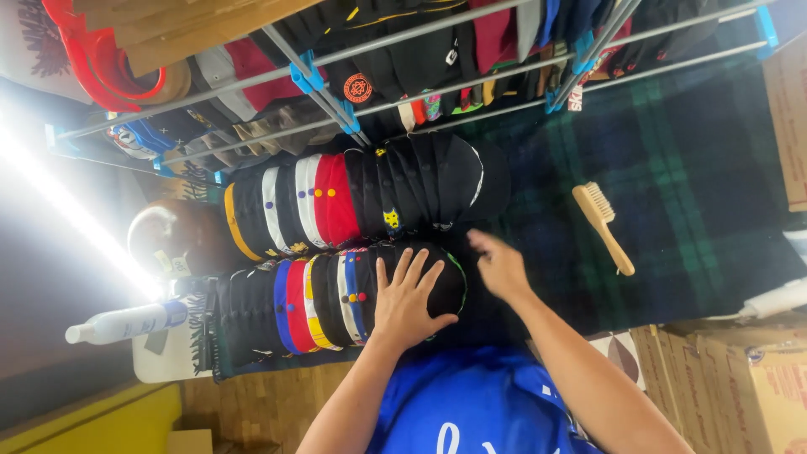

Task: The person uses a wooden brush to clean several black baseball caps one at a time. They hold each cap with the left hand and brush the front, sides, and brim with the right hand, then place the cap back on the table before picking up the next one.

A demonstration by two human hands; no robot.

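Two rows of stacked caps lie on a dark green plaid cloth (672,185). My left hand (408,298) rests flat, fingers spread, on the black cap at the end of the near row of caps (328,303). My right hand (498,267) hovers just beside that end, fingers loosely apart and blurred, holding nothing. The far row of caps (361,202) has black, red, white and yellow-edged caps nested together.
A wooden brush (602,223) lies on the cloth to the right. A white spray bottle (126,322) lies at the left. A metal rack (420,67) with blue clips holds more caps above. Cardboard boxes (740,387) stand at lower right.
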